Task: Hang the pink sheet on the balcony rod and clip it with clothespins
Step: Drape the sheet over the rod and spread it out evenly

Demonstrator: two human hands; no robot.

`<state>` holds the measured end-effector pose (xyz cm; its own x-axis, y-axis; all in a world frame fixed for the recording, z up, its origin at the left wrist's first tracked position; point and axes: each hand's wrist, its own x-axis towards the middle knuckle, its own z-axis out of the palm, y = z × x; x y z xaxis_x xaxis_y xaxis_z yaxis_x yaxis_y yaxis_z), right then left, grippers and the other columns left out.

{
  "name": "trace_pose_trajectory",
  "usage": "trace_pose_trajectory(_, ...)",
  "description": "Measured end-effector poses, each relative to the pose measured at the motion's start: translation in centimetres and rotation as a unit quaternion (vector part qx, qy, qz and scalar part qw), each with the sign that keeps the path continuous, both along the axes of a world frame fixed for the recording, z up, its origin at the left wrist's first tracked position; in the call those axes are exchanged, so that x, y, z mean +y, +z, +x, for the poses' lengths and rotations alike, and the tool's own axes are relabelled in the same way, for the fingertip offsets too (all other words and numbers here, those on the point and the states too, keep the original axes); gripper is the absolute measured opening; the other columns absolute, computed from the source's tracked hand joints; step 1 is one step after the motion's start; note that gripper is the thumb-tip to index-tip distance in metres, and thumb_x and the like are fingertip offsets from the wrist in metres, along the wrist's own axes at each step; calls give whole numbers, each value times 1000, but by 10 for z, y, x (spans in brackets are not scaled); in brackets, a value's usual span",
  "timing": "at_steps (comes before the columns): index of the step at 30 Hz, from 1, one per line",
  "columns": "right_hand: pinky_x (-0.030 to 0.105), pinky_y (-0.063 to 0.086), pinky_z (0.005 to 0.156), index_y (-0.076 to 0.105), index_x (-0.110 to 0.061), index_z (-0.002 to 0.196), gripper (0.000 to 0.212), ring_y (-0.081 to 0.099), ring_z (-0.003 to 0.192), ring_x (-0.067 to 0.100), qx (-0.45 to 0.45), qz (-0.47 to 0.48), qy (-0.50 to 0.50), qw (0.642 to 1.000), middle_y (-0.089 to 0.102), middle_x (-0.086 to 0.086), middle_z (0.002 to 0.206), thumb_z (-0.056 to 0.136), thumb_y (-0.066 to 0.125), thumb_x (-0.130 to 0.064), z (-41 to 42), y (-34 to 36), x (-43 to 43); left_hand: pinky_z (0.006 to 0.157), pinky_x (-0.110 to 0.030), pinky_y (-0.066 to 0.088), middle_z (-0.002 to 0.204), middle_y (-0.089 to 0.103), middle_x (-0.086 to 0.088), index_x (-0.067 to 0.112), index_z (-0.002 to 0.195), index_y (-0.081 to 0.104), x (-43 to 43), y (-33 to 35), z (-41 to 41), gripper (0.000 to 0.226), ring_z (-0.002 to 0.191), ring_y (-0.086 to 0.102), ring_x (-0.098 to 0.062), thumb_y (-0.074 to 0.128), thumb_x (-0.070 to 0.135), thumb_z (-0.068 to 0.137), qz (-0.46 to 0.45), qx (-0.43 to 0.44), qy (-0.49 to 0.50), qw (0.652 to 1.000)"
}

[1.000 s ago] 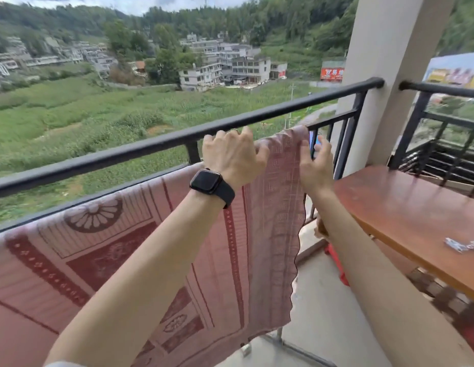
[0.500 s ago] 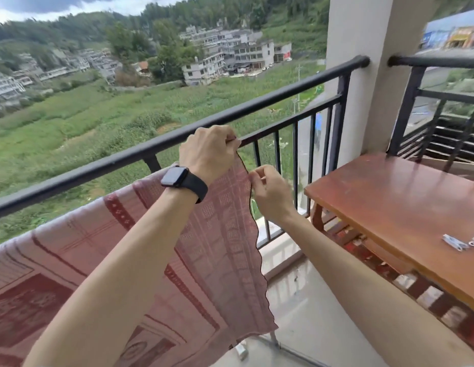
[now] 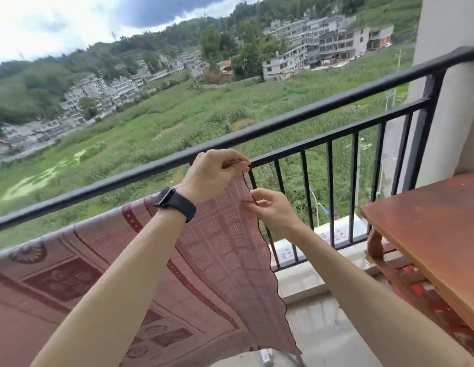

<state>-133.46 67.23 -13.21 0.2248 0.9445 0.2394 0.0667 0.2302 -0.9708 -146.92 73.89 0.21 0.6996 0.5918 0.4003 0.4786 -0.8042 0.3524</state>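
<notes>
The pink patterned sheet [image 3: 217, 250] hangs along a line just inside the black balcony rail [image 3: 323, 108], stretching from the left edge to the middle. My left hand [image 3: 212, 176], with a black watch on the wrist, pinches the sheet's top right corner just below the rail. My right hand [image 3: 270, 210] pinches the sheet's right edge a little lower. What the sheet rests on is hidden by the fabric. No clothespin is in view.
A reddish wooden table [image 3: 439, 223] stands at the right, close to my right forearm. A white pillar [image 3: 447, 107] rises at the rail's right end. Black vertical bars [image 3: 329, 192] run below the rail. The tiled floor [image 3: 317, 332] shows beneath the sheet's hanging corner.
Both hands have drawn the sheet's right corner leftward along the rail. My right hand has dropped from the top edge and closed on the side edge. The view has swung left.
</notes>
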Motion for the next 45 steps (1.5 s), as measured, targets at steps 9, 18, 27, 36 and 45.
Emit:
trace_pose_trajectory(9, 19, 51, 80, 61, -22, 122, 46, 64, 106, 8, -28, -5, 38, 999, 65, -12, 114, 82, 74, -42, 17, 5, 18, 52, -13, 41, 69, 70, 9, 22, 82, 79, 15, 16, 7, 14, 54, 55, -1, 74, 34, 84, -6, 70, 41, 997)
trace_pose_trajectory(18, 28, 59, 72, 80, -14, 95, 12, 74, 77, 15, 0, 110, -59, 992, 78, -4, 83, 83, 79, -15, 10, -2, 28, 67, -28, 54, 76, 72, 13, 27, 87, 77, 23, 4, 3, 10, 70, 65, -5, 72, 35, 87, -53, 19, 9, 998)
trace_pose_trajectory(27, 33, 55, 88, 74, -15, 99, 20, 72, 92, 21, 68, 52, 88, 992, 77, 3, 95, 82, 77, -27, 23, 8, 34, 64, -39, 53, 68, 70, 6, 27, 85, 78, 10, 12, 9, 13, 62, 62, -16, 72, 38, 86, -15, 56, 63, 996)
trace_pose_trajectory(36, 26, 58, 70, 79, -17, 92, 13, 73, 75, 13, 8, 93, -23, 995, 77, -6, 80, 81, 82, -24, 19, 6, 31, 74, -35, 56, 77, 73, 7, 26, 86, 75, -2, 3, 13, 9, 74, 68, -10, 72, 35, 86, -51, 31, 86, 995)
trace_pose_trajectory(45, 21, 55, 85, 73, -20, 114, 24, 67, 98, 1, -168, 82, -142, 972, 73, -14, 104, 90, 71, -17, 109, -20, -28, 100, -41, 39, 89, 73, 10, 32, 102, 69, -6, -31, 90, 23, 88, 64, -14, 50, 43, 92, 255, 116, 86, 956)
